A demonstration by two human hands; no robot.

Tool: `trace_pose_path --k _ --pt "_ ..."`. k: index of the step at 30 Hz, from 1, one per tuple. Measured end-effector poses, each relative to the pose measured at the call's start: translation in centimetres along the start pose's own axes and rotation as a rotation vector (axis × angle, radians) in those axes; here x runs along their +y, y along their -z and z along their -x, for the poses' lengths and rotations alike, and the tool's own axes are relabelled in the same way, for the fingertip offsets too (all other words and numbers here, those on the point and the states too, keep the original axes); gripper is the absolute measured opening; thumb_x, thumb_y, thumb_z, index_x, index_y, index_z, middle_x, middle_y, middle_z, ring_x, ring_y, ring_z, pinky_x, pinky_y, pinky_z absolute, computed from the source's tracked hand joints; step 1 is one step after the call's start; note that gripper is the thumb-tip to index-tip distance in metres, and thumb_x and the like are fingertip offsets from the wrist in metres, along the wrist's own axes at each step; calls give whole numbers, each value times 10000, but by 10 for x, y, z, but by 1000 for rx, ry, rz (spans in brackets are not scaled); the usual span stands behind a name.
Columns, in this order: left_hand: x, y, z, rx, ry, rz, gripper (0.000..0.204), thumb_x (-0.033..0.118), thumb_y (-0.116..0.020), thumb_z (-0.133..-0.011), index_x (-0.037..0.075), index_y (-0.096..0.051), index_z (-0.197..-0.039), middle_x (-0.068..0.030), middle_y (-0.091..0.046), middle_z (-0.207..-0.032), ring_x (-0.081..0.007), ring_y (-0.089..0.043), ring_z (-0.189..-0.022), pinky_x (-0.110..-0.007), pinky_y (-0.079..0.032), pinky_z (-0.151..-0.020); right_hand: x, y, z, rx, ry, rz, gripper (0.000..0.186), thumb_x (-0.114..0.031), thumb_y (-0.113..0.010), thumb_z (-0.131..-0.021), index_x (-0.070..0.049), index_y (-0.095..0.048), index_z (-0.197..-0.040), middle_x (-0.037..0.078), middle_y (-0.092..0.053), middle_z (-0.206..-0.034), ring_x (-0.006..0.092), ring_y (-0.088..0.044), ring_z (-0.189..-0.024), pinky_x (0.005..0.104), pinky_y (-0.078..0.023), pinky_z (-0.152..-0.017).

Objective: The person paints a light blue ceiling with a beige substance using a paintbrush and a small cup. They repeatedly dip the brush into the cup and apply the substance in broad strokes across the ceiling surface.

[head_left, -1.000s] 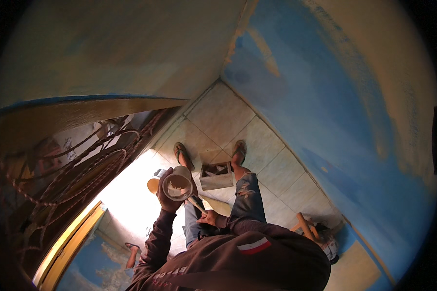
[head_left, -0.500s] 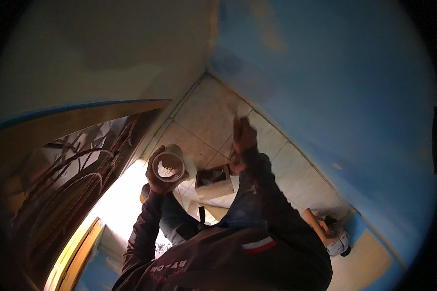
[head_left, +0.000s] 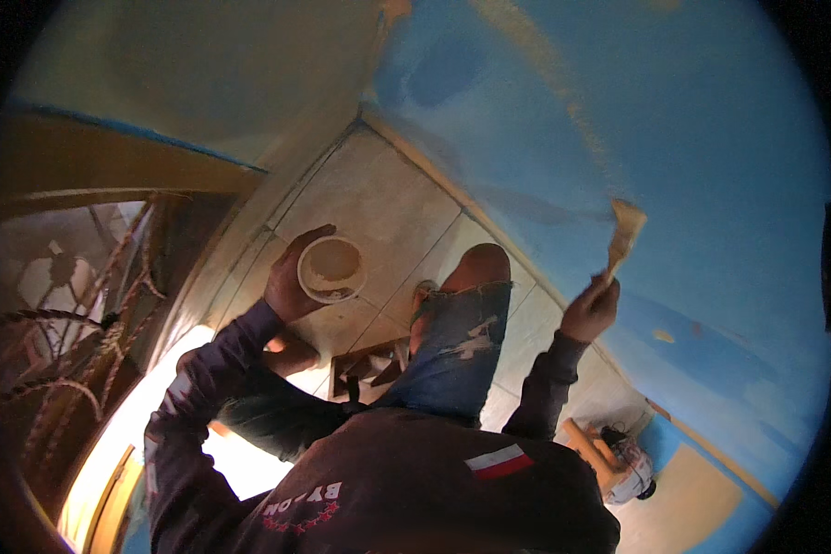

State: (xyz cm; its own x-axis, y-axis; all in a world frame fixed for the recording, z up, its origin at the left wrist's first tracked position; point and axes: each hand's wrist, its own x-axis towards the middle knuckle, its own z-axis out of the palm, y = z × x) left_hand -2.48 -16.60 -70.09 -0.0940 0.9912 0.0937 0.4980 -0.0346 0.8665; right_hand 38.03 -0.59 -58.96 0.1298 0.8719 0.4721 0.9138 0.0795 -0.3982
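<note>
My left hand [head_left: 292,282] is closed around the side of a round, pale tub [head_left: 329,300] with tan, paste-like stuff inside, held upright above the tiled floor. My right hand [head_left: 589,310] grips the thin handle of a paintbrush [head_left: 627,224] with a flared, tan head. The brush head points up and lies at or very close to the blue wall [head_left: 711,166]; whether it touches cannot be told. A sandy streak [head_left: 563,83] runs along the wall towards the brush.
Between my legs stands a box [head_left: 338,374] with pieces in it that I cannot make out. At left are twisted metal bars [head_left: 111,323] beside a brightly lit opening. A wooden object [head_left: 593,454] and a pale bundle [head_left: 632,471] lie by the wall at lower right.
My right hand has moved right, from above the floor to the blue wall, and the brush now shows clearly. The tub has risen slightly. My view has shifted, with my right knee now raised in it.
</note>
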Motion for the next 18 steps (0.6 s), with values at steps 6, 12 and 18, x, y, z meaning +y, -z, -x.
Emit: trace_pose_path --k 6,12,18 --pt "-55 -46 -39 -71 57 -8 996 420 -969 -623 82 -479 -1421 -140 -560 -1406 -297 -592 -1248 -424 -505 -1043 62 -12 28 73 -361 -476 367 -363 -515 -1079 -70 -578 -867 -44 -402 -560 36 -327 -434 235 -226 -399" --pt "-74 -102 -49 163 55 -114 1005 439 -979 -603 71 -469 -1388 -142 -583 -1351 -312 -614 -1213 -431 -510 -1026 80 26 18 -147 -578 -804 330 -359 -529 -1073 -70 -610 -936 -67 -369 -543 33 -269 -407 239 -200 -375" --pt "-124 -167 -30 253 178 -135 1039 446 -953 -642 48 -409 -1434 -161 -547 -1333 -331 -555 -1239 -456 -497 -1026 84 24 47 -119 -326 -696 311 -336 -530 -1077 -51 -623 -998 -79 -386 -562 18 -306 -441 220 -213 -400"
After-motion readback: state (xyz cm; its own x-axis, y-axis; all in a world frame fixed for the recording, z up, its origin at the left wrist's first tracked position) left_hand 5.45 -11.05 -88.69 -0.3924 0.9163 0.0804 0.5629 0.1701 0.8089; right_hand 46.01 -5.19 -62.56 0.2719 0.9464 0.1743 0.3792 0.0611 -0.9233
